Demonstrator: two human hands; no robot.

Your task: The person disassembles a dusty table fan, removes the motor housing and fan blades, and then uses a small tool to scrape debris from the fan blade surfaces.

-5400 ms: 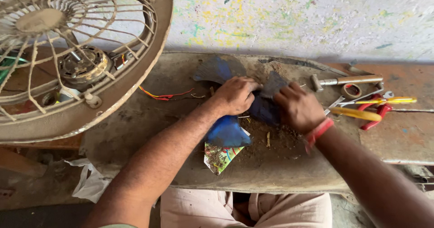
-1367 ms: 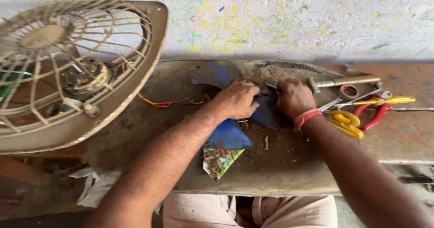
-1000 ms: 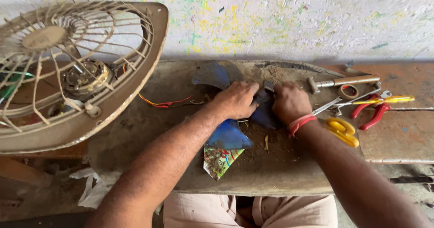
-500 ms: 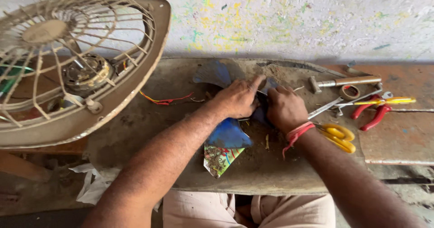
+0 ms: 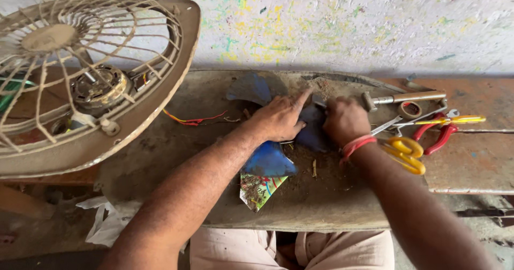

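Hands' grip: left hand (image 5: pixel 281 119), right hand (image 5: pixel 345 121) clasp blue fan blade (image 5: pixel 267 160) mid-slab (image 5: pixel 176 157).

A caged fan housing (image 5: pixel 80 82) leans left; scissors (image 5: pixel 404 152), pliers (image 5: pixel 436 136) and hammer (image 5: pixel 401 97) lie right.

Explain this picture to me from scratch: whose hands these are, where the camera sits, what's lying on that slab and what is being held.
The camera sits on a person's head and looks down at their own bare hands. The left hand and right hand press on a dusty blue fan blade lying on a worn slab. A caged fan housing leans at the left. To the right lie yellow-handled scissors, red-handled pliers, a hammer and a tape roll. What the right hand grips is hidden.
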